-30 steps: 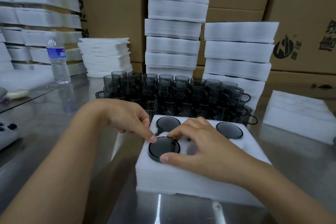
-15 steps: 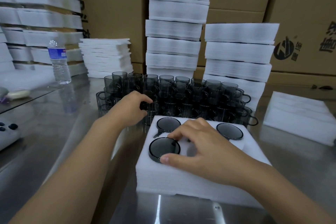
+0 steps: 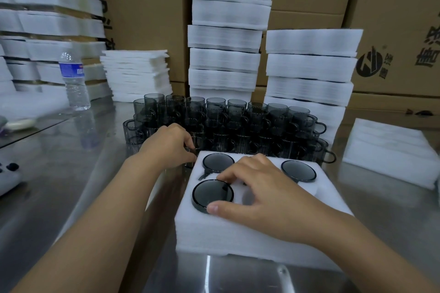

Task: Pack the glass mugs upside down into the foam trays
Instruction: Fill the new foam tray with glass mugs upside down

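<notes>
On foam tray (image 3: 238, 233) | right hand (image 3: 269, 195) pinches mug (image 3: 209, 194) | left hand (image 3: 166, 145) grips loose mug (image 3: 190, 163)

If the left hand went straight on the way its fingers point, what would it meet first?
The left hand points away and slightly right, at the cluster of upright glass mugs behind the foam tray. The nearest front mug is first, right at its fingertips; whether they already touch it is unclear.

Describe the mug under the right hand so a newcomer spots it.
Find the foam tray nearest the camera on the steel table. In it, take the near-left mug, smoky glass, upside down. Unlike the two behind, it is pinched by the right hand.
</notes>
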Tool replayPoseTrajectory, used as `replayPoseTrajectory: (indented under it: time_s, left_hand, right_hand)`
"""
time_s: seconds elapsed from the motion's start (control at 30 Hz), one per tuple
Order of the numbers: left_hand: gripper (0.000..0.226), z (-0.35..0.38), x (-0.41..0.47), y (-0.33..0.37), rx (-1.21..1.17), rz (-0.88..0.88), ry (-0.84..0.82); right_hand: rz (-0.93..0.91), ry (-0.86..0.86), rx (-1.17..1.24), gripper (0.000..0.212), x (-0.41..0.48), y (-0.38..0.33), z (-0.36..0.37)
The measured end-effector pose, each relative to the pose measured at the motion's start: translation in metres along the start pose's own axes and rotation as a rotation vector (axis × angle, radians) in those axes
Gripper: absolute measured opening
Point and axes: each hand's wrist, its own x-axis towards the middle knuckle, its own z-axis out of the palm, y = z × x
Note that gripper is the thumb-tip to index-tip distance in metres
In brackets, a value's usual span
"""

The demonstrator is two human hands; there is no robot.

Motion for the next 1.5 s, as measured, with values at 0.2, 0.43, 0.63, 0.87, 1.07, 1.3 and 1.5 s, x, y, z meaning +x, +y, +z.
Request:
replayPoseTrajectory:
  time_s: [0.2,0.43,0.63,0.87,1.07,1.3,1.5]
  left_hand:
    - [0.021,-0.003,-0.002,0.003,-0.04,-0.026,-0.049]
    - [0.019,-0.006,-0.005,0.008,-0.035,-0.098,-0.002]
    - [0.025,-0.012,-0.01,0.024,-0.11,-0.11,0.415]
    - [0.035,-0.014,-0.018,0.052,-0.423,0.186,0.528]
    - [0.043,-0.008,-0.028,0.074,-0.564,0.379,0.503]
    - [0.05,0.009,-0.034,0.083,-0.482,0.482,0.476]
    - [0.058,0.011,-0.033,0.082,-0.499,0.514,0.492]
  right_hand:
    - [0.001,-0.003,-0.005,0.06,0.0,0.001,0.0]
    - [-0.008,0.005,-0.003,0.057,0.001,0.001,0.001]
    - [-0.017,0.016,-0.006,0.06,0.001,0.003,0.002]
    - [0.051,0.176,0.279,0.049,0.002,0.002,-0.006]
    - [0.165,0.634,0.78,0.017,0.01,0.019,-0.033]
    - [0.334,0.581,0.845,0.025,0.019,0.043,-0.024]
    - [0.321,0.529,0.901,0.044,0.021,0.047,-0.023]
